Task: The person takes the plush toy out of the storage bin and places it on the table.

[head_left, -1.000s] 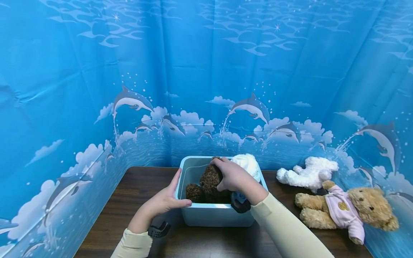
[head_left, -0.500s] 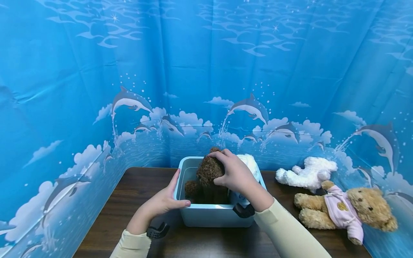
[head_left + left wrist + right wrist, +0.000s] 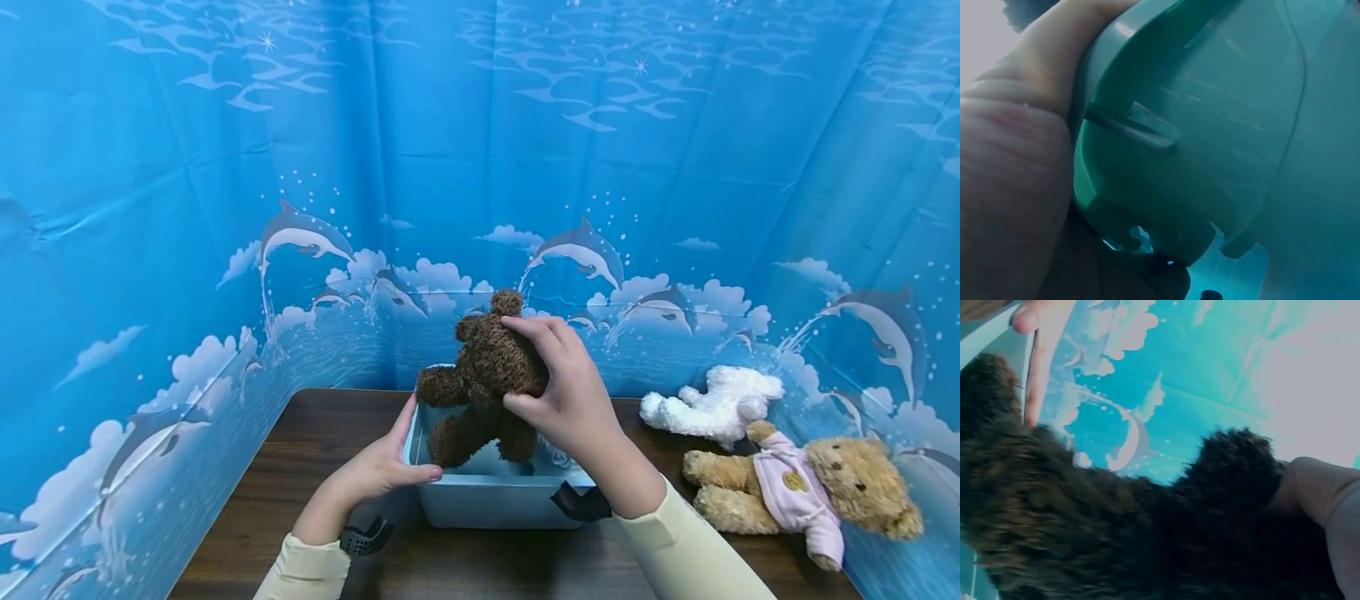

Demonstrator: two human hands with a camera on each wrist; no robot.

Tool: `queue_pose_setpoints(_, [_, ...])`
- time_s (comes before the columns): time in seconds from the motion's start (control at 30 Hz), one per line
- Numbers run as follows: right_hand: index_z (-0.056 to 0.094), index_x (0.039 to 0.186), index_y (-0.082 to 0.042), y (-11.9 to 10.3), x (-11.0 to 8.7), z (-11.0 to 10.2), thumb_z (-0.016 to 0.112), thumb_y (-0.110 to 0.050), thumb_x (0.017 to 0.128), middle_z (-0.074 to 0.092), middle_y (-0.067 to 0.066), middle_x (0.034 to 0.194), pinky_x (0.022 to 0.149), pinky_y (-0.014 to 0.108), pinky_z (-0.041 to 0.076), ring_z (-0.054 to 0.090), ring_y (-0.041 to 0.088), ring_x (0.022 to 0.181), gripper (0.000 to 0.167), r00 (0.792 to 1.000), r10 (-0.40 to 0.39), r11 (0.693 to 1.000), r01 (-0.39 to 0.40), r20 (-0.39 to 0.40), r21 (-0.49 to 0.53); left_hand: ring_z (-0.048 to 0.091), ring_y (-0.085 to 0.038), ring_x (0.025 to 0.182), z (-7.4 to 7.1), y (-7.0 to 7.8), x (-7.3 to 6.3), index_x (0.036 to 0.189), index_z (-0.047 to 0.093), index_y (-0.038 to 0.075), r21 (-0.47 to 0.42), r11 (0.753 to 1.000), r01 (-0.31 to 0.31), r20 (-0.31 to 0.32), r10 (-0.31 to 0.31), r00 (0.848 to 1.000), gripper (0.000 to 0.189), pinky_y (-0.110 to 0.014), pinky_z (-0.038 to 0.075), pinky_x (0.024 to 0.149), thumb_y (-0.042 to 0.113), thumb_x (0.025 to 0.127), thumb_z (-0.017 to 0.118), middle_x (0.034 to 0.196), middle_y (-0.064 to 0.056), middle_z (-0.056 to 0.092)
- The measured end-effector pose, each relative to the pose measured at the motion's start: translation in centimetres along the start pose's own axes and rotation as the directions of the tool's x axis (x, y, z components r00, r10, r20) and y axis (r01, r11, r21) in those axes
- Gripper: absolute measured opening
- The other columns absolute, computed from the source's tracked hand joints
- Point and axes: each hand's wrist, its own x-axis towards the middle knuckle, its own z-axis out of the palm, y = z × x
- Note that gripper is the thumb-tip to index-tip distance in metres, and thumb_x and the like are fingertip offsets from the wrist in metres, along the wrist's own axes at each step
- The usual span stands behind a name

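A dark brown teddy bear [image 3: 495, 358] is raised upright partly above a pale blue plastic bin [image 3: 498, 504], its lower legs still within the rim. My right hand [image 3: 573, 392] grips it by the head, thumb low and fingers near the ear. In the right wrist view its brown fur [image 3: 1041, 506] fills the lower half, with the right thumb [image 3: 1310, 487] pressed into it. My left hand [image 3: 375, 467] holds the bin's near left corner, thumb on the front rim and fingers along the left side. The left wrist view shows the bin wall [image 3: 1210, 125] close up.
On the wooden table [image 3: 322, 425], right of the bin, lie a white plush toy [image 3: 720, 404] and a tan teddy bear [image 3: 855, 483] in a pink top. A dolphin-print curtain [image 3: 450, 167] hangs right behind. Something pale and fluffy [image 3: 558, 457] shows inside the bin's right side.
My right hand has lifted the brown teddy bear up from inside the bin, so its head, arm and legs now show. The left hand has stayed at the bin's corner.
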Motion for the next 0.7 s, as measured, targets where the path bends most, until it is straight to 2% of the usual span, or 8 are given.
queue_pose_setpoints(0.1, [0.052, 0.16, -0.028, -0.3, -0.2, -0.8, 0.091, -0.004, 0.081, 0.057, 0.005, 0.155, 0.108, 0.055, 0.056, 0.056, 0.027, 0.141, 0.092, 0.995, -0.051, 0.998, 0.054, -0.082, 0.038, 0.011, -0.053, 0.167, 0.0, 0.0, -0.1, 0.174, -0.019, 0.024, -0.011, 1.0, 0.001, 0.009, -0.001, 1.0, 0.134, -0.076, 0.028, 0.126, 0.049, 0.092, 0.084, 0.183, -0.023, -0.006])
queue_pose_setpoints(0.2, [0.052, 0.159, -0.024, -0.6, -0.2, -1.7, 0.09, 0.0, 0.079, 0.057, 0.005, 0.157, 0.111, 0.055, 0.053, 0.056, 0.026, 0.143, 0.092, 0.986, -0.067, 0.994, 0.08, -0.156, 0.079, 0.013, -0.053, 0.166, 0.0, 0.0, -0.1, 0.174, -0.018, 0.025, -0.021, 1.0, 0.005, 0.005, -0.005, 1.0, 0.134, -0.075, 0.029, 0.126, 0.05, 0.092, 0.085, 0.184, -0.022, -0.006])
queue_pose_setpoints(0.37, [0.058, 0.156, -0.018, -0.7, -0.8, -2.7, 0.087, 0.004, 0.076, 0.059, 0.007, 0.157, 0.115, 0.04, 0.051, 0.056, 0.025, 0.146, 0.088, 0.957, -0.079, 0.987, 0.115, -0.279, 0.115, 0.019, -0.054, 0.165, 0.0, -0.1, -0.2, 0.174, -0.018, 0.025, -0.039, 0.999, 0.007, -0.003, -0.007, 1.0, 0.134, -0.074, 0.033, 0.125, 0.049, 0.092, 0.085, 0.183, -0.022, -0.004])
queue_pose_setpoints(0.5, [0.062, 0.149, -0.004, -0.6, -1.6, -3.6, 0.082, 0.006, 0.076, 0.061, 0.014, 0.156, 0.118, 0.029, 0.049, 0.057, 0.029, 0.148, 0.076, 0.915, -0.114, 0.974, 0.179, -0.387, 0.137, 0.032, -0.052, 0.159, 0.0, -0.1, -0.3, 0.174, -0.017, 0.027, -0.07, 0.998, 0.004, -0.001, -0.004, 1.0, 0.134, -0.069, 0.043, 0.12, 0.047, 0.091, 0.086, 0.183, -0.022, 0.003])
queue_pose_setpoints(0.6, [0.061, 0.139, 0.008, -0.5, -2.2, -4.7, 0.076, 0.008, 0.076, 0.062, 0.021, 0.152, 0.116, 0.029, 0.051, 0.06, 0.031, 0.144, 0.065, 0.872, -0.128, 0.96, 0.229, -0.473, 0.162, 0.041, -0.05, 0.151, 0.0, 0.0, -0.2, 0.174, -0.017, 0.028, -0.088, 0.996, -0.005, -0.004, 0.004, 1.0, 0.134, -0.065, 0.05, 0.116, 0.047, 0.091, 0.087, 0.181, -0.023, 0.008])
queue_pose_setpoints(0.7, [0.055, 0.129, 0.017, -0.5, -2.7, -5.9, 0.074, 0.01, 0.073, 0.062, 0.025, 0.149, 0.11, 0.03, 0.053, 0.063, 0.031, 0.136, 0.059, 0.833, -0.103, 0.947, 0.25, -0.543, 0.204, 0.046, -0.048, 0.148, 0.0, 0.1, -0.3, 0.174, -0.017, 0.027, -0.084, 0.996, -0.012, -0.007, 0.012, 1.0, 0.134, -0.063, 0.053, 0.113, 0.047, 0.092, 0.087, 0.18, -0.025, 0.011])
